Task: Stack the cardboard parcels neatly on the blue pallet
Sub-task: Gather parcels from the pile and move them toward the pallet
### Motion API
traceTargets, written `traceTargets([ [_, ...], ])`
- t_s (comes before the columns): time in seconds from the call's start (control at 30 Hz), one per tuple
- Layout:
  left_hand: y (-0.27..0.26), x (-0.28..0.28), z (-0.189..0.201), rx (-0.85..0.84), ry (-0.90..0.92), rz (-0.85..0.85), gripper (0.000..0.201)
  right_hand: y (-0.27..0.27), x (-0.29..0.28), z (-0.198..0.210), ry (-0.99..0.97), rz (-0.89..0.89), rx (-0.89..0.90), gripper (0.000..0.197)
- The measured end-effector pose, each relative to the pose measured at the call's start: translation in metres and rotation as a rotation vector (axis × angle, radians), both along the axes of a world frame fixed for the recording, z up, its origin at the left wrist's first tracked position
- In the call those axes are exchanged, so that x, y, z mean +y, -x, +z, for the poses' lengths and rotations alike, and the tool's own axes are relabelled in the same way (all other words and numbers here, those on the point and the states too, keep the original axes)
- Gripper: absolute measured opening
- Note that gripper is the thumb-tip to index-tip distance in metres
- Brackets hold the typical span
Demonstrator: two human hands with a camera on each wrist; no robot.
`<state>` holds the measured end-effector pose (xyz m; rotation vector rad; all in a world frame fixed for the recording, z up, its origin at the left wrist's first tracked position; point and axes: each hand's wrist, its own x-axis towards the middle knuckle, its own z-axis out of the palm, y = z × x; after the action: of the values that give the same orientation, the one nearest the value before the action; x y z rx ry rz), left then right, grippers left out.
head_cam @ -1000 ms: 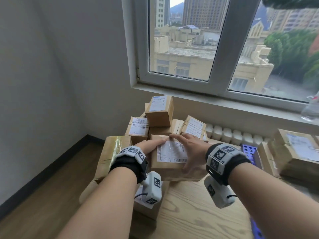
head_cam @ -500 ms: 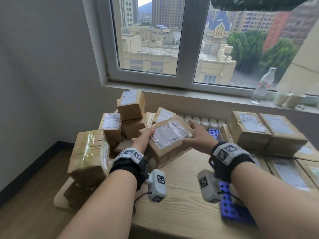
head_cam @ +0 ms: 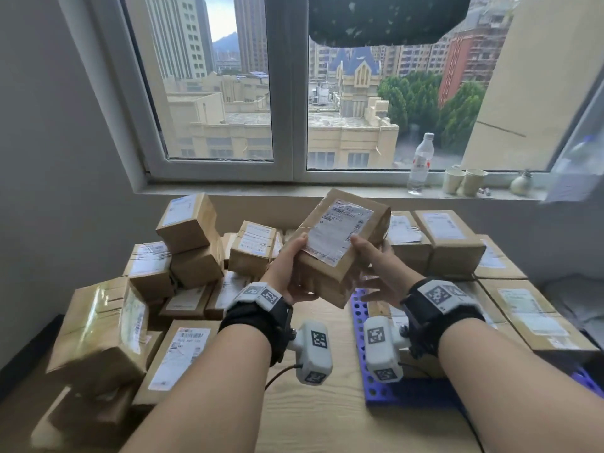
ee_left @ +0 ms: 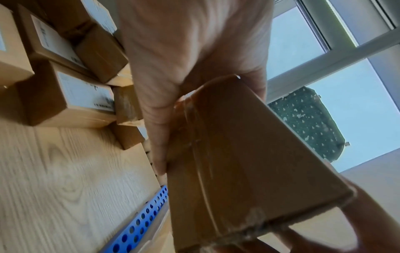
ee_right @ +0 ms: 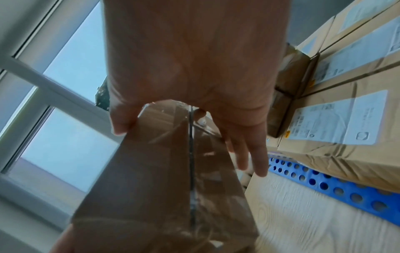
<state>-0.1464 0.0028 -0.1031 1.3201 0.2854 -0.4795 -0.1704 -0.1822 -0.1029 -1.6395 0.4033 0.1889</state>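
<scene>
I hold a flat cardboard parcel (head_cam: 340,243) with a white label in the air, tilted, above the table's middle. My left hand (head_cam: 289,273) grips its near left edge, thumb on top, fingers beneath. My right hand (head_cam: 376,266) grips the near right side, thumb on the label. The left wrist view shows the parcel's underside (ee_left: 249,162), and the right wrist view shows its taped bottom (ee_right: 173,179). The blue perforated pallet (head_cam: 408,390) lies at the right and carries several parcels (head_cam: 451,237).
A loose heap of parcels (head_cam: 192,253) covers the wooden table's (head_cam: 310,403) left side, some hanging over its edge. A water bottle (head_cam: 421,161) and paper cups (head_cam: 464,181) stand on the windowsill behind. The wall closes off the left.
The parcel has been lifted off the heap and carried up and to the right, tilting as it rose. My view has turned right, bringing the pallet into sight.
</scene>
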Motion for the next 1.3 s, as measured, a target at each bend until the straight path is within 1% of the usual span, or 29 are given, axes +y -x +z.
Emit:
traceTargets([
  [0.03,0.0,-0.012,-0.003,-0.004,-0.01,-0.031,0.064,0.003,-0.013,0.0,-0.023,-0.016,-0.004,0.109],
  [0.07,-0.001,-0.024,-0.004,0.0,-0.016,-0.052,0.065,0.005,-0.026,0.0,-0.046,-0.032,-0.012,0.105],
  [0.13,0.0,-0.049,-0.004,0.012,-0.044,-0.11,0.075,0.011,-0.056,0.003,-0.085,-0.063,-0.046,0.087],
  [0.2,0.002,-0.081,-0.001,0.02,-0.07,-0.182,0.077,0.017,-0.09,0.008,-0.091,-0.101,-0.082,0.07],
  [0.23,0.003,-0.098,0.001,0.007,-0.061,-0.202,0.074,0.02,-0.108,0.01,-0.082,-0.115,-0.079,0.068],
  [0.3,0.003,-0.137,0.006,-0.037,-0.008,-0.211,0.058,0.027,-0.143,0.016,-0.07,-0.119,-0.053,0.076],
  [0.33,0.001,-0.157,0.008,-0.059,0.021,-0.223,0.057,0.029,-0.161,0.017,-0.071,-0.126,-0.053,0.077],
  [0.37,-0.002,-0.177,0.008,-0.082,0.036,-0.243,0.065,0.031,-0.178,0.021,-0.073,-0.142,-0.056,0.074],
  [0.4,-0.007,-0.198,0.008,-0.108,0.043,-0.263,0.077,0.034,-0.195,0.024,-0.074,-0.162,-0.061,0.067],
  [0.43,-0.013,-0.219,0.006,-0.127,0.047,-0.267,0.083,0.035,-0.213,0.027,-0.074,-0.17,-0.065,0.057],
  [0.5,-0.022,-0.257,0.003,-0.125,0.069,-0.25,0.086,0.039,-0.248,0.031,-0.083,-0.132,-0.054,0.038],
  [0.53,-0.022,-0.272,0.006,-0.122,0.07,-0.235,0.086,0.04,-0.261,0.033,-0.083,-0.108,-0.03,0.035],
  [0.6,-0.019,-0.302,0.013,-0.135,0.059,-0.182,0.081,0.043,-0.286,0.035,-0.07,-0.084,0.004,0.041],
  [0.63,-0.018,-0.317,0.015,-0.136,0.055,-0.17,0.076,0.043,-0.298,0.036,-0.074,-0.093,0.004,0.044],
  [0.67,-0.017,-0.33,0.016,-0.135,0.052,-0.168,0.067,0.041,-0.309,0.036,-0.085,-0.11,-0.009,0.045],
  [0.73,-0.021,-0.351,0.014,-0.135,0.017,-0.179,0.046,0.037,-0.326,0.035,-0.127,-0.144,-0.037,0.041],
  [0.77,-0.024,-0.359,0.013,-0.127,-0.003,-0.188,0.043,0.034,-0.334,0.033,-0.138,-0.159,-0.049,0.036],
  [0.83,-0.032,-0.372,0.016,-0.129,-0.044,-0.215,0.044,0.026,-0.348,0.029,-0.151,-0.185,-0.073,0.026],
  [0.9,-0.044,-0.383,0.017,-0.151,-0.074,-0.244,0.044,0.016,-0.36,0.025,-0.162,-0.214,-0.079,0.023],
  [0.93,-0.052,-0.389,0.017,-0.155,-0.083,-0.261,0.042,0.01,-0.366,0.024,-0.159,-0.228,-0.078,0.025],
  [1.03,-0.075,-0.401,0.016,-0.159,-0.108,-0.323,0.028,-0.005,-0.382,0.023,-0.142,-0.281,-0.071,0.044],
  [1.1,-0.092,-0.408,0.016,-0.15,-0.117,-0.368,0.03,-0.017,-0.393,0.026,-0.13,-0.298,-0.061,0.047],
  [1.17,-0.109,-0.414,0.016,-0.191,-0.155,-0.378,0.038,-0.029,-0.404,0.027,-0.128,-0.316,-0.051,0.045],
  [1.27,-0.132,-0.422,0.016,-0.343,-0.286,-0.289,0.056,-0.047,-0.417,0.022,-0.14,-0.368,-0.046,0.046],
  [1.3,-0.139,-0.422,0.015,-0.409,-0.348,-0.255,0.058,-0.051,-0.421,0.019,-0.139,-0.38,-0.041,0.047],
])
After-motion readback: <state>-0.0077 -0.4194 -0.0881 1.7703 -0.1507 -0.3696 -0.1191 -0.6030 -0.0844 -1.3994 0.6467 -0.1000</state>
